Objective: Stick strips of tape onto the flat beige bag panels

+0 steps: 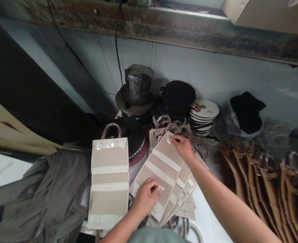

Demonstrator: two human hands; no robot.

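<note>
A fanned pile of flat beige paper bags [164,168] with white bands lies in the middle of the table. My left hand [146,197] rests on the near end of the top bag, fingers curled in a pinch on a small white tape strip [160,188]. My right hand [182,145] pinches the far top edge of the same bag, near its clear-wrapped handles [175,127]. Left of the pile lies a separate flat beige bag [110,182] with a twisted handle [111,130].
A grey-green jacket [48,195] lies at the left. Black ribbon spools [178,98], a wrapped spool [138,84] and white tape reels [204,111] stand against the wall. A row of brown bags [265,182] stands at the right. A black bag [247,111] sits behind them.
</note>
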